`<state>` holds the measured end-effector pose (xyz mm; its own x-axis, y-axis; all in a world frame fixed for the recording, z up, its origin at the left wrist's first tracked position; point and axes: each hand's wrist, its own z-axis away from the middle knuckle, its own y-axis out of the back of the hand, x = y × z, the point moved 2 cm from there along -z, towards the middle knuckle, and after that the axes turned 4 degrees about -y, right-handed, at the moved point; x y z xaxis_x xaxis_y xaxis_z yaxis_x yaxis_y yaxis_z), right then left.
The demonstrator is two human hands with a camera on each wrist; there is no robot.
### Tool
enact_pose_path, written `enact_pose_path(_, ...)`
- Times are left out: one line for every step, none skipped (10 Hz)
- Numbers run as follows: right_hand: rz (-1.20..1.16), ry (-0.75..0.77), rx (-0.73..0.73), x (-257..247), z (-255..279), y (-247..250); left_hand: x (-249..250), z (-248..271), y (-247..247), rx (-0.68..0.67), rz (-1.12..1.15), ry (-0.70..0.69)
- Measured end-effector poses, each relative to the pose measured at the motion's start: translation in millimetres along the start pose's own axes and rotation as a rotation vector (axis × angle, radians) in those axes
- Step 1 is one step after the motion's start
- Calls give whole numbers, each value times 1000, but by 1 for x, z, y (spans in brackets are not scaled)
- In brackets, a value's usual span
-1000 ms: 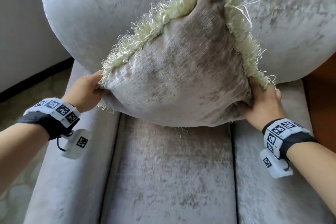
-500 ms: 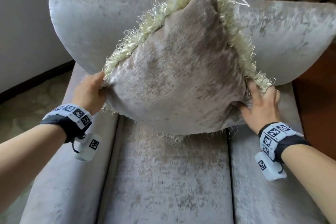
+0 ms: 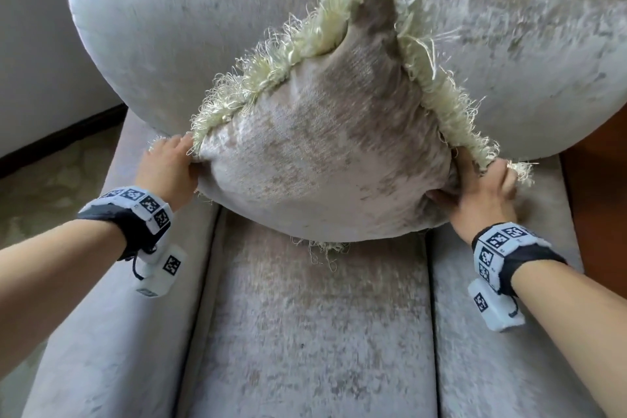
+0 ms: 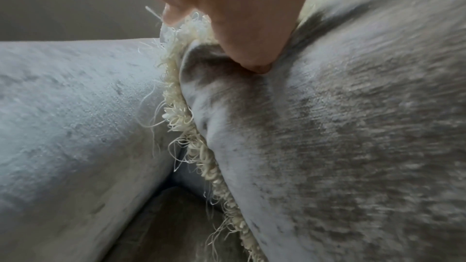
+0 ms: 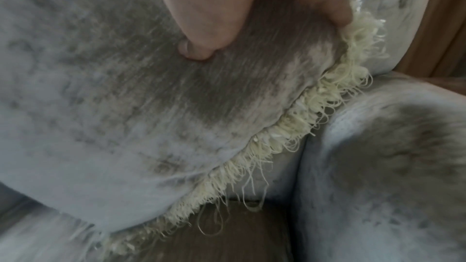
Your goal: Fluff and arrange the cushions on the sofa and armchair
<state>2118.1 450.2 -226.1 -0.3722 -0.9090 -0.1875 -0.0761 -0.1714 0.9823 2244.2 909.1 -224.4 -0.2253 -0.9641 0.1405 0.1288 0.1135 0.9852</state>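
Note:
A grey velvet cushion (image 3: 325, 153) with a cream fringe stands on one corner over the seat of the grey armchair (image 3: 305, 332), leaning toward the backrest. My left hand (image 3: 169, 166) grips its left corner, thumb pressed into the front face (image 4: 252, 47) and fingers behind the fringe. On the opposite side my right hand (image 3: 481, 190) holds the right corner, thumb dug into the fabric (image 5: 201, 33), fingers wrapped behind the fringed edge. The cushion (image 4: 353, 136) fills most of the left wrist view, and the cushion (image 5: 126, 107) covers the left part of the right wrist view.
The armchair's curved backrest (image 3: 169, 44) rises behind the cushion, with padded arms at left (image 3: 112, 332) and right (image 3: 502, 366). A pale wall and dark skirting (image 3: 51, 146) lie to the left, patterned floor below it. Wooden floor (image 3: 597, 214) shows at right.
The cushion's sides have been squeezed in and it sits slightly higher and plumper. My right hand went from spread fingers to a curled hold on the corner; the left hand kept its hold.

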Motion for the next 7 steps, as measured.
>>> enact_pose_path(33, -6, 11, 3, 1, -6, -3, -7, -4, -25, -68, 29)
enact_pose_path(83, -33, 48, 4, 3, -4, -4, -3, -5, -29, -149, 25)
enact_pose_path(118, -50, 68, 5, 3, 1, -7, 3, -3, -11, -199, 1)
enact_pose_path(145, -38, 65, 4, 4, 7, -5, 7, 4, -5, -232, -10)
enact_pose_path(130, -34, 63, 4, 9, 10, -3, 11, 6, -10, -185, 3)
enact_pose_path(132, -21, 66, 2, 18, 20, 1, 22, 12, -23, -137, 16)
enact_pose_path(149, -22, 57, 2, 31, 35, 6, 32, 29, -43, -127, 45)
